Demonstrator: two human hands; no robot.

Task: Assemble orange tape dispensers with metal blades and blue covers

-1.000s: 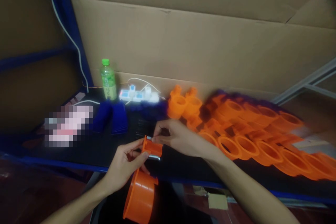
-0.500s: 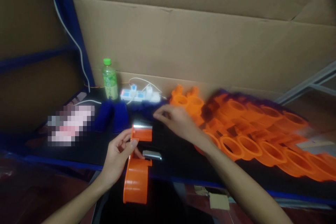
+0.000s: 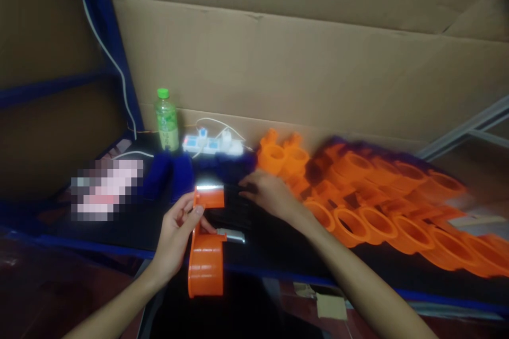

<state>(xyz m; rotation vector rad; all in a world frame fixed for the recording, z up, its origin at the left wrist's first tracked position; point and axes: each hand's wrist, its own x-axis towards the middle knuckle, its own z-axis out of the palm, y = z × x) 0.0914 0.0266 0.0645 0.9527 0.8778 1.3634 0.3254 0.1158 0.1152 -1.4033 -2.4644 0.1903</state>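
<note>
On the head feed I record the left hand [image 3: 174, 238] grasping the orange dispenser [image 3: 205, 271], in front and right of the bottle [image 3: 167, 126]. The right hand [image 3: 269, 194] is farther right; its grip I cannot tell.

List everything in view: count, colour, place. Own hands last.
Table: 1, black with blue edge, centre
Held part: 1, orange, front centre
Toothed blade: 1, silver, far end of held part
Metal piece: 1, silver, right of held part
Dark strips: count unclear, black, centre
Orange parts: many, orange, right
Blue pieces: at least 2, blue, left of centre
Power strip: 1, white and blue, back
Bottle: 1, green, left of power strip
Pixelated patch: 1, pinkish, left
Cables: several, white, left and back
Post: 1, blue, left
Cardboard: panels, brown, behind table
Frame: 1, grey, far right
Card scrap: 1, tan, below table
Left hand: 1, bare, on held part
Right hand: 1, bare, near dark strips
</note>
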